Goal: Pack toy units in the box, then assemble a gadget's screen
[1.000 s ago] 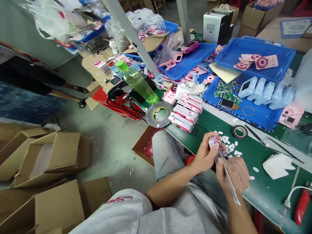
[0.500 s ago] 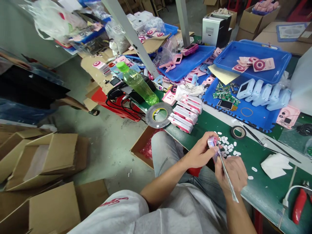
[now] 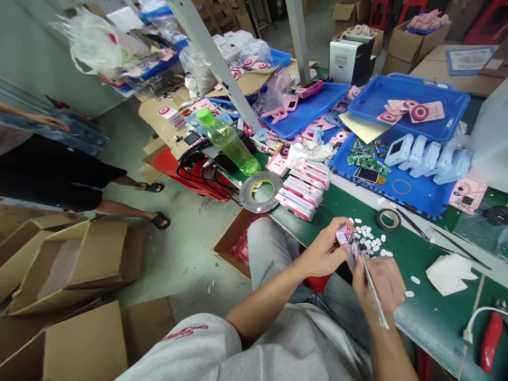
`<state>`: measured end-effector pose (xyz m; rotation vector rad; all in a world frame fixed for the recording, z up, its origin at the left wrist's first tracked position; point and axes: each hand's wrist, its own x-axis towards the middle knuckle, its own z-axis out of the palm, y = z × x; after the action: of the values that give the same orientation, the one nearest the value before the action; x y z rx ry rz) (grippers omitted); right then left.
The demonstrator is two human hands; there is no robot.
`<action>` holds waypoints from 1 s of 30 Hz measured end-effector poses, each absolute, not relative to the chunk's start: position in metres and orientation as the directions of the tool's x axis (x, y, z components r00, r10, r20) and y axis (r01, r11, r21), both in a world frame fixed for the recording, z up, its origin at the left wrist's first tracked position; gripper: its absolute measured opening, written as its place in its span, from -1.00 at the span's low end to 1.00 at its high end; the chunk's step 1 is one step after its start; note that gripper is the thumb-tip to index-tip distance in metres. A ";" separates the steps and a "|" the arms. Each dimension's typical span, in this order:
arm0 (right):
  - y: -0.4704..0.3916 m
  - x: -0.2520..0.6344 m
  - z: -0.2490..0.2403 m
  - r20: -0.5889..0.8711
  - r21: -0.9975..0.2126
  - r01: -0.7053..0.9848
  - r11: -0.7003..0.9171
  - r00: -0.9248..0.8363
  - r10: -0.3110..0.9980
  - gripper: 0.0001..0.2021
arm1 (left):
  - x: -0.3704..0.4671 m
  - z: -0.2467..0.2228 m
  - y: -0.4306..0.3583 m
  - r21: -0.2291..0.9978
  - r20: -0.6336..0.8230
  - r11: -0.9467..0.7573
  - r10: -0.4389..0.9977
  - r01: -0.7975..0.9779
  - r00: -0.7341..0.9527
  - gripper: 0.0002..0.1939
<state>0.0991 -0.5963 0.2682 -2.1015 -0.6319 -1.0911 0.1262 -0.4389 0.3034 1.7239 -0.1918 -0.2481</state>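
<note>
My left hand (image 3: 327, 247) grips a small pink and white box (image 3: 344, 234) with bold lettering on its end, above my lap at the table edge. Between the fingers of my right hand (image 3: 379, 280) is a pair of thin metal tweezers (image 3: 372, 286), their tips against the box and their back end over my wrist. My fingers partly cover the box. Beside both hands, small white oval pieces (image 3: 369, 238) lie scattered on the green tabletop. A row of similar white and pink boxes (image 3: 304, 190) stands to the left of them.
A large tape roll (image 3: 260, 191) overhangs the table edge near a green bottle (image 3: 232, 143). Black tape (image 3: 388, 219), white tissue (image 3: 448, 272) and red-handled pliers (image 3: 491, 338) lie rightward. A blue tray (image 3: 424, 196) holds circuit boards and light-blue camera shells. Another person (image 3: 51, 164) stands left.
The box has turned slightly in my left hand, showing more lettering, and the tweezers have shifted a little with my right hand. The person at left shows more fully, legs apart.
</note>
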 end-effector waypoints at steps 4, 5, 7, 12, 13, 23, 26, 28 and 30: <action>-0.597 0.100 0.267 0.848 -0.343 0.669 -0.659 0.522 0.088 -0.81 | 0.123 0.302 -0.439 0.985 -0.068 -0.168 -0.231 0.029 0.971 -0.59; -0.596 0.100 0.268 0.851 -0.351 0.678 -0.646 0.519 0.083 -0.81 | 0.122 0.301 -0.438 0.987 -0.061 -0.160 -0.232 0.023 0.971 -0.59; -0.595 0.101 0.272 0.832 -0.427 0.691 -0.584 0.553 0.045 -0.81 | 0.123 0.297 -0.435 0.993 -0.044 -0.120 -0.249 0.014 0.967 -0.61; -0.594 0.104 0.276 0.648 -0.723 0.591 -0.358 0.759 -0.055 -0.82 | 0.126 0.281 -0.427 0.997 -0.050 0.046 -0.309 0.067 0.950 -0.57; -0.594 0.104 0.276 0.631 -0.739 0.582 -0.340 0.774 -0.047 -0.82 | 0.127 0.277 -0.426 0.994 -0.055 0.077 -0.318 0.084 0.946 -0.55; -0.592 0.108 0.278 0.623 -0.730 0.617 -0.293 0.778 0.083 -0.83 | 0.128 0.270 -0.422 0.987 -0.080 0.107 -0.338 0.123 0.938 -0.48; -0.592 0.109 0.278 0.636 -0.707 0.631 -0.319 0.765 0.102 -0.83 | 0.127 0.269 -0.422 0.990 -0.072 0.089 -0.336 0.107 0.939 -0.50; -0.592 0.109 0.277 0.639 -0.701 0.634 -0.326 0.761 0.107 -0.83 | 0.127 0.268 -0.423 0.990 -0.079 0.084 -0.331 0.112 0.940 -0.50; -0.592 0.108 0.277 0.648 -0.691 0.643 -0.330 0.753 0.110 -0.82 | 0.127 0.268 -0.423 0.990 -0.085 0.081 -0.329 0.118 0.940 -0.49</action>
<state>0.1085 -0.5919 0.2772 -1.8534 -0.5809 -0.6064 0.1268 -0.4233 0.2676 1.4541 -0.1762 -0.3367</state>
